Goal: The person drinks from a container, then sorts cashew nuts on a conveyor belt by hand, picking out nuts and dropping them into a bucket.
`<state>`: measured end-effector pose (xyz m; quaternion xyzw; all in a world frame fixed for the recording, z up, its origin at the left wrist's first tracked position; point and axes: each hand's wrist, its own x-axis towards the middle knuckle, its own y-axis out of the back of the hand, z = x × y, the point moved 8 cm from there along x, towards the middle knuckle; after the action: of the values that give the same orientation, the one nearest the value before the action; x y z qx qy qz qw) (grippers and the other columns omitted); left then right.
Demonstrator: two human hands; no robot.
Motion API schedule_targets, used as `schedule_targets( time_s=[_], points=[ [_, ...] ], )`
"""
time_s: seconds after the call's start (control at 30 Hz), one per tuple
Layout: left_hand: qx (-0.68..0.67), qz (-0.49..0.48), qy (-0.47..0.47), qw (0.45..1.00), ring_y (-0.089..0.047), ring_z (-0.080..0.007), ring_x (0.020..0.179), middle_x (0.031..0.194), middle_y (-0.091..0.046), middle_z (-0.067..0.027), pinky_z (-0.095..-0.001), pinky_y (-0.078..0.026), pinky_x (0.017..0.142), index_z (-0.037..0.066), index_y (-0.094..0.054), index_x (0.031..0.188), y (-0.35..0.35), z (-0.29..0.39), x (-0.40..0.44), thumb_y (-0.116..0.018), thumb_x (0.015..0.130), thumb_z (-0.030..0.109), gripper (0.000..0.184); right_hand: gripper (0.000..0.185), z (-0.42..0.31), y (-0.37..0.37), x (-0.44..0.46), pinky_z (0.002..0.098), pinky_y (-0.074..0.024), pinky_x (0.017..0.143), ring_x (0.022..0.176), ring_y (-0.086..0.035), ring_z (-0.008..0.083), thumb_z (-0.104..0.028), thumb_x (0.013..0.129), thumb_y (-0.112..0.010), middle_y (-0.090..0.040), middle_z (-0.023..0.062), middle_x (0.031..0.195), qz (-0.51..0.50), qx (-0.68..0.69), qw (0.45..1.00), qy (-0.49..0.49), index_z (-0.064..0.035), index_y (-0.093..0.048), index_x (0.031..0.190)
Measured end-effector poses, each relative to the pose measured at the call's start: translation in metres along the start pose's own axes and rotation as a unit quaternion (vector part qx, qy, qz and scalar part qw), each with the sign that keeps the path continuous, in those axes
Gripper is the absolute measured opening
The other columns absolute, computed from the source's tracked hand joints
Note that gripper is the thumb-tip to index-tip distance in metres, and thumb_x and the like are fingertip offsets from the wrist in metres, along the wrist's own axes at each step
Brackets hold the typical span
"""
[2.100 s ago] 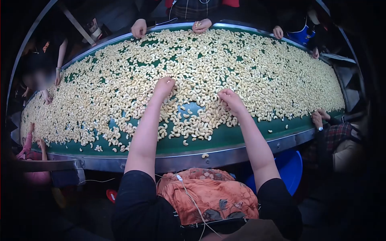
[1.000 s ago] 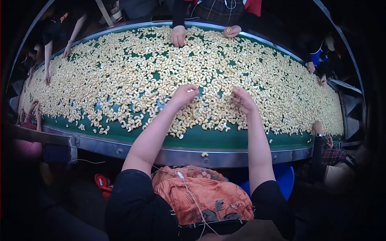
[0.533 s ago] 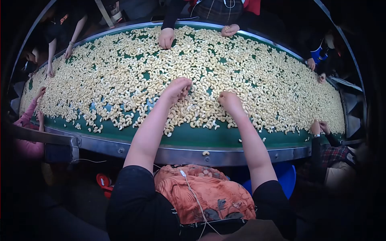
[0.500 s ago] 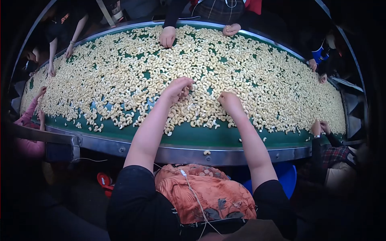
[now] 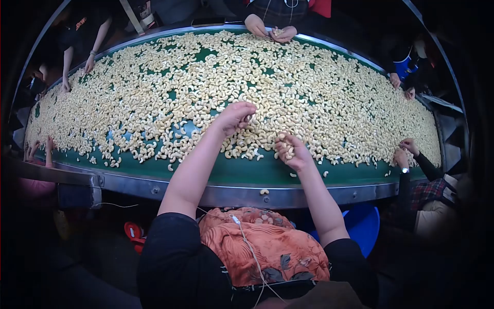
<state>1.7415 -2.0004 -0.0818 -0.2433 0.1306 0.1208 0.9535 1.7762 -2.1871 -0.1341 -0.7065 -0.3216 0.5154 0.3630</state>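
Note:
Pale cashew nuts [image 5: 170,95] lie thickly spread over a green belt [image 5: 242,172], with small gaps of green among them. Over the middle of the nuts is my left hand [image 5: 236,117], its fingers pinched together around a cashew near the fingertips. My right hand [image 5: 292,152] is turned partly palm up at the near edge of the nuts, its fingers curled around several cashews. The two hands are apart, the right one nearer to my body.
A metal rim [image 5: 231,196] with a single cashew on it borders the near side. Co-workers' hands [image 5: 270,32] show at the far edge, others at the left and right ends. A blue tub [image 5: 363,224] stands below the rim, right of my apron.
My right hand has moved nearer to me and turned to show cashews in its fingers. My left hand has shifted slightly right, its fingers closer together. The far co-worker's hands have come together.

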Motion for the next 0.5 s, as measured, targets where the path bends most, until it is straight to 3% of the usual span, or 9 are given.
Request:
schedule_targets(
  time_s=[0.1,0.2,0.23,0.27,0.3,0.37,0.43,0.5],
  points=[
    [-0.015,-0.006,-0.031,0.999,-0.047,-0.0046,0.054,0.065,-0.052,0.0010,-0.0199,-0.039,0.049,0.004,-0.059,0.083,-0.054,-0.006,-0.018,-0.057,0.082,0.016,0.012,0.038,0.034,-0.033,-0.009,0.0344,-0.0555,0.065,0.090,-0.061,0.0264,-0.036,0.091,-0.046,-0.058,0.0153,0.100,0.018,-0.020,0.999,-0.024,-0.0031,-0.052,0.108],
    [0.191,-0.007,-0.137,0.972,-0.052,-0.0053,0.068,0.072,-0.059,0.0007,-0.0204,-0.041,0.062,0.002,-0.061,0.080,-0.097,-0.013,-0.023,-0.057,0.081,0.015,0.014,0.036,0.034,-0.024,-0.006,0.0361,-0.0558,0.069,0.094,-0.060,0.0271,-0.038,0.089,-0.049,-0.057,0.0135,0.108,0.023,0.041,0.999,-0.003,-0.0044,-0.056,0.101],
    [0.156,0.002,-0.134,0.979,-0.050,-0.0054,0.066,0.071,-0.059,0.0009,-0.0201,-0.041,0.061,0.001,-0.062,0.083,-0.102,-0.019,-0.020,-0.057,0.081,0.016,0.015,0.035,0.029,-0.017,-0.005,0.0364,-0.0557,0.070,0.096,-0.059,0.0272,-0.037,0.089,-0.049,-0.057,0.0126,0.109,0.021,0.063,0.998,0.010,-0.0045,-0.056,0.100],
    [0.172,0.028,-0.170,0.970,-0.050,-0.0054,0.066,0.072,-0.059,0.0007,-0.0201,-0.041,0.061,0.001,-0.062,0.083,-0.099,-0.013,-0.017,-0.058,0.081,0.016,0.016,0.029,0.020,-0.005,-0.011,0.0313,-0.0539,0.065,0.090,-0.059,0.0218,-0.034,0.089,-0.049,-0.058,0.0072,0.101,0.040,0.059,0.997,0.019,-0.0070,-0.056,0.098],
    [0.188,0.053,-0.205,0.959,-0.050,-0.0053,0.066,0.072,-0.059,0.0005,-0.0202,-0.041,0.061,0.001,-0.062,0.083,-0.094,-0.006,-0.011,-0.058,0.081,0.016,0.016,0.027,0.011,-0.009,-0.022,0.0295,-0.0523,0.062,0.084,-0.058,0.0197,-0.033,0.090,-0.048,-0.056,0.0061,0.097,-0.010,0.093,0.996,0.009,-0.0081,-0.056,0.097],
    [0.277,0.117,-0.124,0.946,-0.053,-0.0063,0.065,0.070,-0.059,-0.0001,-0.0211,-0.043,0.063,0.000,-0.063,0.084,-0.069,-0.005,0.005,-0.057,0.082,0.016,0.017,0.023,-0.011,-0.017,-0.053,0.0258,-0.0490,0.057,0.072,-0.055,0.0155,-0.031,0.091,-0.047,-0.054,0.0039,0.088,-0.109,0.161,0.981,-0.011,-0.0104,-0.056,0.094],
    [0.435,0.131,-0.103,0.885,-0.058,-0.0151,0.068,0.072,-0.061,-0.0057,-0.0280,-0.047,0.065,0.002,-0.064,0.087,-0.064,0.005,0.013,-0.056,0.079,0.012,0.015,0.021,-0.050,-0.018,-0.103,0.0214,-0.0414,0.051,0.064,-0.048,0.0115,-0.030,0.091,-0.046,-0.048,0.0026,0.084,-0.068,0.143,0.985,0.073,-0.0105,-0.054,0.090],
    [0.619,0.089,-0.184,0.758,-0.058,-0.0222,0.074,0.076,-0.062,-0.0102,-0.0338,-0.047,0.069,0.004,-0.064,0.087,-0.058,-0.008,0.035,-0.056,0.076,0.010,0.015,0.022,-0.093,-0.024,-0.163,0.0218,-0.0390,0.049,0.063,-0.046,0.0119,-0.030,0.091,-0.045,-0.047,0.0034,0.086,-0.187,0.149,0.962,0.135,-0.0101,-0.054,0.090]
  ],
)
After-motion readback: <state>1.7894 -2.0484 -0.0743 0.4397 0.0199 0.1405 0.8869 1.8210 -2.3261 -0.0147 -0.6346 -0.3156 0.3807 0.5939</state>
